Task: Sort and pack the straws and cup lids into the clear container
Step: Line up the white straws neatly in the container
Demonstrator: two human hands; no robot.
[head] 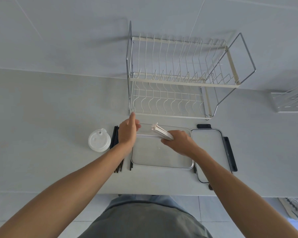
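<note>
On the white counter [50, 103], directly before the person, sits the clear container [162, 157], rectangular, long axis left-right, open on top. Right hand [179, 143] hovers over container's far half, fingers curled round a bundle of white wrapped straws [162, 132]; bundle's long axis runs diagonal, free ends pointing up-left toward far-left corner, near ends hidden in the fist. Count in the bundle can't be told, several at least. One more white straw [146, 135] lies inside container, long axis left-right, parallel to the far wall. Left hand [127, 133] at container's far-left corner, index finger stretched out toward the rack, other fingers loosely bent near the rim; whether it grips anything can't be told.

Black straws [115, 136] lie on counter left of container, long axis near-far, partly under left forearm; roughly four or five, exact count unclear. One single black straw [130, 166] lies just beside container's left wall, same direction. Cup lids [99, 140]: white stack, left of black straws, dome up, number in stack unclear.

Container lid [207, 145], one, clear with black clips, lies flat just right of container, long axis near-far. White wire dish rack [179, 79], two tiers, stands behind container against the wall. Second metal rack [289, 102] at right edge, partly cut off.
</note>
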